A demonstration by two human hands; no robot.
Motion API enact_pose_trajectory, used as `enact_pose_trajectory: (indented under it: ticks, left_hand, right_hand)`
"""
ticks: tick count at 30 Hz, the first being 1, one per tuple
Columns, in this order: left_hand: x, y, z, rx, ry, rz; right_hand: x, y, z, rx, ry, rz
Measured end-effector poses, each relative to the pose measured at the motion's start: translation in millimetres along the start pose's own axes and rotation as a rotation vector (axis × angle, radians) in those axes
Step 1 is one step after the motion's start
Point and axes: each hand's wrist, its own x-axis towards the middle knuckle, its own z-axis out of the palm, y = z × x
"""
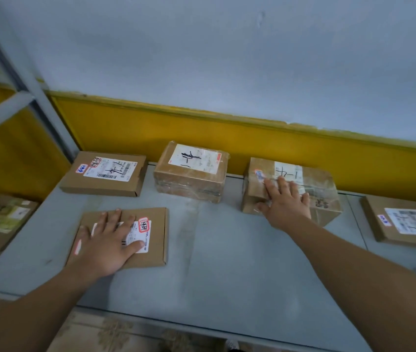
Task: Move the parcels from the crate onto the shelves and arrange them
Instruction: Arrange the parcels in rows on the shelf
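Parcels sit spread across a grey metal shelf [227, 250] that backs onto a wall with a yellow lower band [151, 123]. The left hand [107, 240] lies flat on the front-left flat carton [156, 224], its fingers straight and fanned over the white shipping label and its palm pressing on the lid; it grips nothing. This carton rests near the shelf's front edge, well apart from the others. The right hand [287, 203] reaches further back and rests on the tape-wrapped box [324, 181] at the rear right, with its fingers spread across the top by a handwritten label and its thumb down over the near face, extended rather than curled. That box stands close to the wall. In the same back row, a taped brown parcel [191, 171] sits in the middle and a slim carton with a barcode label [105, 174] sits at the left, each apart from its neighbour. Another flat carton [405, 219] lies at the far right edge of the view. Left of the grey upright post [36, 97], a further parcel [1, 219] rests on a neighbouring, lower surface.
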Motion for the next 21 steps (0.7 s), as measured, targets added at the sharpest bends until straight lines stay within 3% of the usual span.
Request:
enact_pose_trajectory:
  ticks: [4, 9, 14, 21]
  left_hand:
    - [-3.0, 5.0, -3.6, -0.003, -0.013, -0.040]
    - [-18.3, 0.4, 4.9, 0.010, -0.011, -0.125]
    - [-30.3, -10.1, 7.8, 0.030, -0.034, -0.115]
    - [-19.7, -54.5, 4.5, 0.092, -0.042, 0.063]
  right_hand:
    - [-1.2, -5.0, -5.5, 0.008, 0.007, -0.031]
    - [-13.4, -37.6, 6.8, 0.003, 0.117, -0.283]
    - [-38.6, -75.0, 30.3, -0.017, 0.063, -0.449]
    - [-74.1, -125.6, 81.3, 0.072, -0.192, -0.299]
